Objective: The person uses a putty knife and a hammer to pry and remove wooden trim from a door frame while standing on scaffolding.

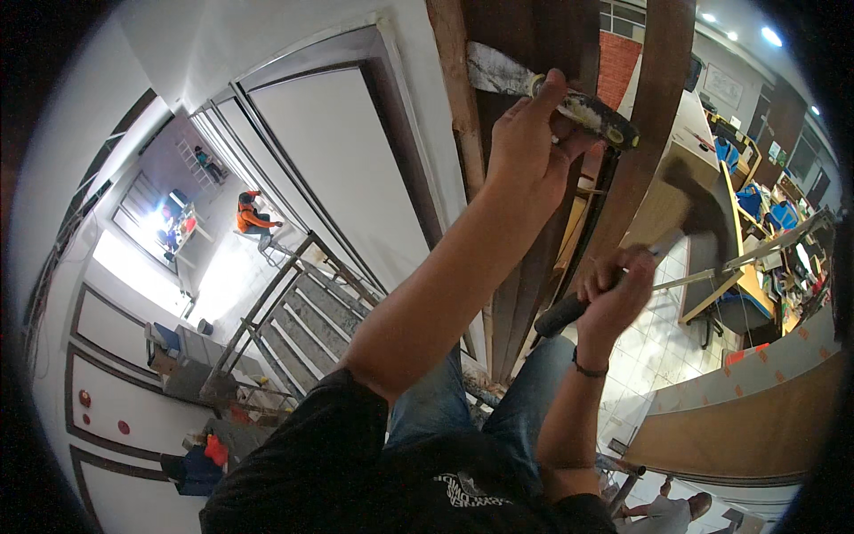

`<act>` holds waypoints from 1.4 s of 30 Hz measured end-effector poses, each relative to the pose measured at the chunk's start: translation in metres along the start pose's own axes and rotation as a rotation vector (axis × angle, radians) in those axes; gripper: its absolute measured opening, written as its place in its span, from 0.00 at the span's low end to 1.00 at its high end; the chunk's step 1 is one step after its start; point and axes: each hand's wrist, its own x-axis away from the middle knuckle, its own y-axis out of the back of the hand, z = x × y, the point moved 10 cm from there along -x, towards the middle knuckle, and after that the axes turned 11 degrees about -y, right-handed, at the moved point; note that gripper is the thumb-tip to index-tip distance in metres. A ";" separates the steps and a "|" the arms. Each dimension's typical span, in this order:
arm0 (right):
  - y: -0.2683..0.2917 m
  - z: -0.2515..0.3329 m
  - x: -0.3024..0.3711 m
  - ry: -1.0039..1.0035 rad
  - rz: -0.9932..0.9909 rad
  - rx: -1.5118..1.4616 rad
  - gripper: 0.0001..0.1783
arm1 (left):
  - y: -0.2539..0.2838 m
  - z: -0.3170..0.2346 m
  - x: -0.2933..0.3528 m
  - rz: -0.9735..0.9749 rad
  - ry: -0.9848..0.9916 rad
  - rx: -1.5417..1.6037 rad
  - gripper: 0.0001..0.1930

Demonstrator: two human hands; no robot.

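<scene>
My left hand (534, 133) is raised high and closed around the worn, paint-splattered handle of a putty knife (607, 123). Its pale, wide blade points left and meets the edge of an upright wooden post (458, 80); how deep the tip goes is hidden. Lower and to the right, my right hand (618, 285) grips a hammer (562, 316) by its handle. The black grip end sticks out below the fist, while the dark head, smeared by motion, is up to the right below the putty knife's handle. A dark band circles my right wrist.
Scaffold planks (311, 320) with metal rails lie at left below me. Another brown wooden upright (654, 116) rises right of the putty knife. A person in orange (253, 216) sits in the far left room. Cluttered desks (765, 214) fill the right; another person (672, 514) is below.
</scene>
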 end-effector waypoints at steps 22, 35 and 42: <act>0.030 0.009 0.001 0.014 -0.191 -0.160 0.24 | 0.000 0.003 0.000 -0.112 0.023 0.073 0.13; 0.027 -0.006 -0.001 0.115 -0.206 -0.328 0.20 | 0.003 0.009 -0.003 -0.055 0.046 0.070 0.13; -0.004 -0.024 0.007 0.035 -0.091 -0.113 0.23 | 0.010 0.008 -0.009 -0.058 0.075 0.063 0.15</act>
